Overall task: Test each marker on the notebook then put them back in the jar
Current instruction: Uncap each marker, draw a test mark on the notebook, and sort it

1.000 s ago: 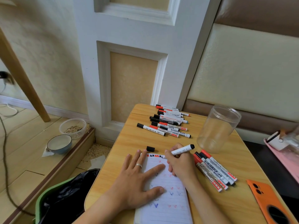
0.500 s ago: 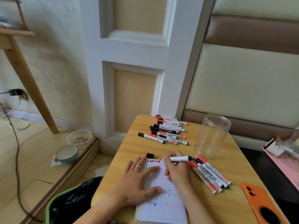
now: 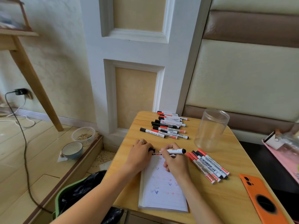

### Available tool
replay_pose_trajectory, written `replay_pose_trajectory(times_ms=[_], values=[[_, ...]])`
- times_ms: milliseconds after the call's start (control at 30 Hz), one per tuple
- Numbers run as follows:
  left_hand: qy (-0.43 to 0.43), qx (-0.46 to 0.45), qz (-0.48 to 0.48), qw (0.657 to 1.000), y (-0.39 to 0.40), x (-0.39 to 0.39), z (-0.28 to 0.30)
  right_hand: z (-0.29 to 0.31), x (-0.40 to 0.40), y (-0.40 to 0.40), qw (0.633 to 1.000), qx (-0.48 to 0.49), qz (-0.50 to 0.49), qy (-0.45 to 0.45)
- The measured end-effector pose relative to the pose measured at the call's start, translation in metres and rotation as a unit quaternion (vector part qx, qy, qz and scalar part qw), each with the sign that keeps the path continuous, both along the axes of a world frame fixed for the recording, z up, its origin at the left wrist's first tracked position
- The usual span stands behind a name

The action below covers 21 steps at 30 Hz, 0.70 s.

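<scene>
A white notebook [image 3: 161,189] with small red and blue test marks lies on the wooden table [image 3: 226,199]. My right hand [image 3: 175,162] grips a white marker [image 3: 175,151] lying nearly level above the notebook's top edge. My left hand [image 3: 140,154] rests at the notebook's top left corner, its fingers closed on the black cap [image 3: 151,150]. A clear plastic jar [image 3: 212,130] stands open and empty at the right. Several markers [image 3: 168,126] lie at the table's far edge. Another group of several markers [image 3: 208,167] lies right of the notebook.
An orange phone [image 3: 263,201] lies at the table's near right corner. A pink tray [image 3: 286,154] sits off the right edge. Left of the table, a green bin with a black bag [image 3: 77,193], a blue bowl [image 3: 72,150] and a clear tub [image 3: 83,135] stand on the floor.
My left hand has lifted off the notebook page and moved up to the black cap, closing on it. My right hand has tipped the marker level. The camera has tilted upward.
</scene>
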<state>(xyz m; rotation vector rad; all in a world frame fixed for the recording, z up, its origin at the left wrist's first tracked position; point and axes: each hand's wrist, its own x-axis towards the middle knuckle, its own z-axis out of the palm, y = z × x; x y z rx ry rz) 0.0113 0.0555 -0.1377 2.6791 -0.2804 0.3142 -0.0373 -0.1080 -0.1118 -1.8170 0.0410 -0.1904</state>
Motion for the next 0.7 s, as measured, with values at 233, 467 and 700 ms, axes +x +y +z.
replay_pose_trajectory(times_ms=[233,467,700], values=[[-0.074,-0.167,-0.016,0.983,0.005,-0.009,-0.01,-0.002,-0.003,0.016,0.995,0.086,-0.045,0.013],[-0.106,-0.155,-0.045,0.981,0.003,-0.012,-0.012,-0.006,-0.004,0.015,0.994,0.102,-0.043,0.01],[-0.132,-0.162,-0.134,0.969,0.003,-0.018,-0.008,-0.009,-0.003,0.015,0.997,0.073,-0.025,-0.005]])
